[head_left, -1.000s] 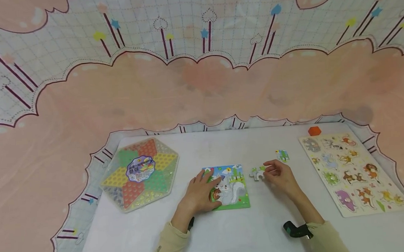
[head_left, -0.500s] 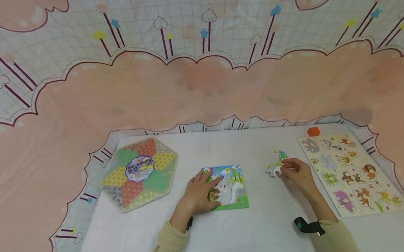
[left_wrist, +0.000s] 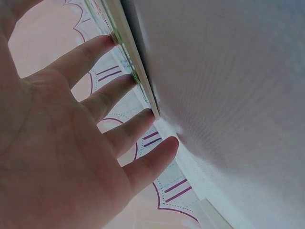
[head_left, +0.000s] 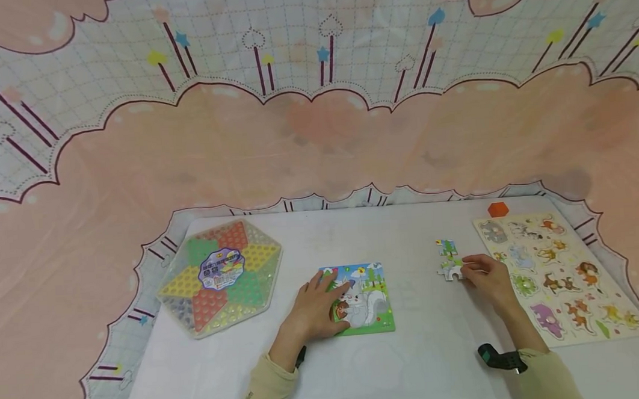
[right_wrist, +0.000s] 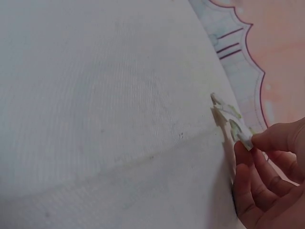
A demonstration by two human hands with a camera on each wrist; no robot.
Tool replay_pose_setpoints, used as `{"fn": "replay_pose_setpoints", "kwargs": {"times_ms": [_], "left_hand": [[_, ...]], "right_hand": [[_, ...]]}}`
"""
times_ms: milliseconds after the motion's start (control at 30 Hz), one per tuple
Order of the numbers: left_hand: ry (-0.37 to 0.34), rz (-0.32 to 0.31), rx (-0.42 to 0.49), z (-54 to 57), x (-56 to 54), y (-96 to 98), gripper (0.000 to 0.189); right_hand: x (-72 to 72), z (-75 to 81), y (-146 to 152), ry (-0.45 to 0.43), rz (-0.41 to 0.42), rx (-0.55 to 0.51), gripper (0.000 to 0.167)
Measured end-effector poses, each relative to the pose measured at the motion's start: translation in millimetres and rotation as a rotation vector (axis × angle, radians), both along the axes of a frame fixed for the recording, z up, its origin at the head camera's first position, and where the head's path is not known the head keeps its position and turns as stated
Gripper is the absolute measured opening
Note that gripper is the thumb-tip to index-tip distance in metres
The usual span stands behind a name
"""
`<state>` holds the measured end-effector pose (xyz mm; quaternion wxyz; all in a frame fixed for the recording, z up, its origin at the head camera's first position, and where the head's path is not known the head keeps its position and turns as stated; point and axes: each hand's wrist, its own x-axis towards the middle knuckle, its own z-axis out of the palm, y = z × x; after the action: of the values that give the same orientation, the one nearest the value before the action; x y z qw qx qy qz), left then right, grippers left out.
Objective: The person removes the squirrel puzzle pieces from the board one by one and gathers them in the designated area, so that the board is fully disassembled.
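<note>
A square jigsaw puzzle [head_left: 370, 317] with a grey squirrel picture lies on the white table. My left hand [head_left: 315, 308] rests on its left part with spread fingers; in the left wrist view the fingertips [left_wrist: 108, 42] touch the puzzle near its edge. To the right, my right hand [head_left: 489, 280] pinches a grey, white and green jigsaw piece [head_left: 450, 270] between thumb and fingers. The right wrist view has that piece [right_wrist: 231, 114] tilted just over the table. Right behind it lies another jigsaw piece [head_left: 446, 247] with a green tree; I cannot tell whether the two touch.
At the left lies a hexagonal Chinese checkers board [head_left: 257, 257] with coloured triangles. A wooden animal peg puzzle [head_left: 565, 283] lies at the right, partly behind my right arm. Behind its far left corner sits an orange hexagonal piece [head_left: 498, 209]. A patterned cloth [head_left: 316, 145] hangs behind the table.
My right hand has carried the pinched jigsaw piece to the right, away from the squirrel puzzle, to just in front of the tree piece. My left hand has stayed in place.
</note>
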<state>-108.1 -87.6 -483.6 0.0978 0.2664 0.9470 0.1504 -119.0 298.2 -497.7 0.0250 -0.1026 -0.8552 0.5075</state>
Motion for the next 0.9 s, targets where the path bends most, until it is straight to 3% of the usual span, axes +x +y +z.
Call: {"fn": "replay_pose_setpoints", "kwargs": {"times_ms": [200, 567, 900], "left_hand": [[0.0, -0.003, 0.002, -0.5, -0.4, -1.1, 0.074], [-0.01, -0.008, 0.007, -0.6, 0.0, 0.7, 0.074], [-0.003, -0.009, 0.004, 0.9, 0.8, 0.8, 0.074]], "right_hand": [[-4.3, -4.1, 2.6, -0.004, -0.005, -0.013, 0.028], [-2.8, -1.3, 2.4, -0.085, -0.003, 0.015, 0.036], [-0.3, 0.7, -3.9, -0.147, 0.021, 0.191, 0.052]]}}
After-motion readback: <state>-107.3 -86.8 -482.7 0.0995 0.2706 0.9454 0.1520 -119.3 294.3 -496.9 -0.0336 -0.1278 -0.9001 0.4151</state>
